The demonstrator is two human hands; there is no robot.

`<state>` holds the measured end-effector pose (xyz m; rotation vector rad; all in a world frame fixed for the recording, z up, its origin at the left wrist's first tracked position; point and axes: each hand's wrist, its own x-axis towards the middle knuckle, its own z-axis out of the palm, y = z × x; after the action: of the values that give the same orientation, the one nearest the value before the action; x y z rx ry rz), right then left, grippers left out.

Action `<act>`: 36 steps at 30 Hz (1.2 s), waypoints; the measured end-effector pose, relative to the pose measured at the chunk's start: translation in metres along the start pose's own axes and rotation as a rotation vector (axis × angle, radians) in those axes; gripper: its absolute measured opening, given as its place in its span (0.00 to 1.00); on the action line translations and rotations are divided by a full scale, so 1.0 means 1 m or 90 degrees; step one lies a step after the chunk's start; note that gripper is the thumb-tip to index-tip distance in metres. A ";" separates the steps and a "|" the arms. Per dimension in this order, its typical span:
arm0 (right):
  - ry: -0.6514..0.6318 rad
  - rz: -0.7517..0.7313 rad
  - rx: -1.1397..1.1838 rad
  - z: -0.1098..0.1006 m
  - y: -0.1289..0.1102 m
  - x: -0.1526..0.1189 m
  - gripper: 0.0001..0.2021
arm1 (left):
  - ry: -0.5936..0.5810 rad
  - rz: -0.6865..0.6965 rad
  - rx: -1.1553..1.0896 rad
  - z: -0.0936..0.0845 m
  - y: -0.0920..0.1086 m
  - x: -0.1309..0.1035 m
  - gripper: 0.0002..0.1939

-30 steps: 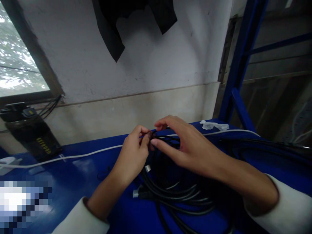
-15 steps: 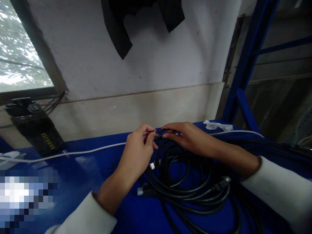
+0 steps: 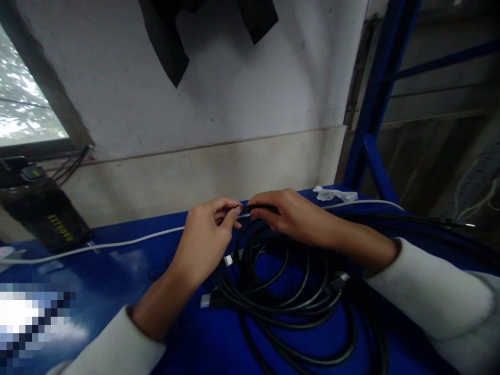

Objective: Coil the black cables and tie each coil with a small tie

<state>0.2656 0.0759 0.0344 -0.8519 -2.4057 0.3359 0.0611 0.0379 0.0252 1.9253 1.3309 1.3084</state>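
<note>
Coiled black cables (image 3: 300, 311) with silvery plugs lie on the blue table (image 3: 117, 307). Above the far side of the coil, my right hand (image 3: 287, 211) pinches a black cable between thumb and fingers. My left hand (image 3: 209, 229) is just left of it, thumb and index finger pressed together at the end of the same dark strand; the small piece in that pinch is too tiny to make out. One metal plug (image 3: 228, 260) lies below my left hand, and another (image 3: 205, 300) points left nearer to me.
A white cable (image 3: 136, 239) runs across the table's back. Crumpled white plastic (image 3: 335, 195) lies at the back right. A black bag (image 3: 47, 213) stands at the far left. Blue metal posts (image 3: 371, 99) rise at the right, beside the wall (image 3: 234, 94).
The whole view has shifted, so the scene sits further left and slightly higher. My fingertips are a little apart now, with the black strand showing straighter between them.
</note>
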 end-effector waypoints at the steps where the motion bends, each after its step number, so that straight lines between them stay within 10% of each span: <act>1: -0.006 0.007 0.007 0.000 0.000 -0.001 0.13 | 0.000 0.001 0.001 0.001 0.000 0.000 0.07; 16: 0.049 -0.017 0.096 0.016 0.009 -0.002 0.08 | 0.009 0.056 0.228 0.011 0.005 0.006 0.13; 36: 0.114 0.019 0.090 0.015 0.007 0.001 0.08 | 0.029 0.161 0.156 0.011 0.007 -0.006 0.13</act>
<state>0.2598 0.0810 0.0193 -0.8186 -2.1794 0.4179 0.0737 0.0311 0.0230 2.3059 1.3571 1.3646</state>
